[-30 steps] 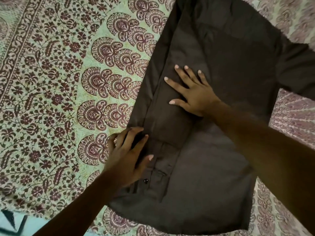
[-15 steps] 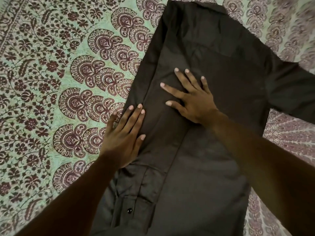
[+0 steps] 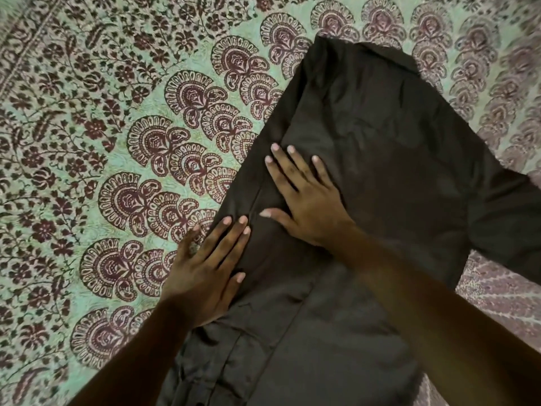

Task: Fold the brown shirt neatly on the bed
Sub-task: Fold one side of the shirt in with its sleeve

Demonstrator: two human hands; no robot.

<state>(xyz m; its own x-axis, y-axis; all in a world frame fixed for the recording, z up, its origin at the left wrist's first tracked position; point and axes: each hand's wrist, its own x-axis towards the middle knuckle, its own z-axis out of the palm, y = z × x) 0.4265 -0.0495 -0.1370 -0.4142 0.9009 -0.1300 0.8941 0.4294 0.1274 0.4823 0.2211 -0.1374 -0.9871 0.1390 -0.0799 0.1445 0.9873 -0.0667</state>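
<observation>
The brown shirt [image 3: 380, 148] lies flat on the bed, back up, its left side folded inward with the sleeve laid along the fold. The other sleeve sticks out at the right. My left hand [image 3: 207, 271] presses flat on the folded left edge, fingers spread, holding nothing. My right hand [image 3: 304, 203] lies palm down just above it on the shirt's middle, fingers apart. The cuff with a button placket shows near the bottom, below my left wrist.
A green bedsheet [image 3: 117, 142] with a maroon floral and paisley print covers the bed all around the shirt. Bare sheet stretches to the left and above the shirt.
My left hand has slid up along the folded edge, from the cuff toward my right hand. The view has tilted so the shirt's top now shows.
</observation>
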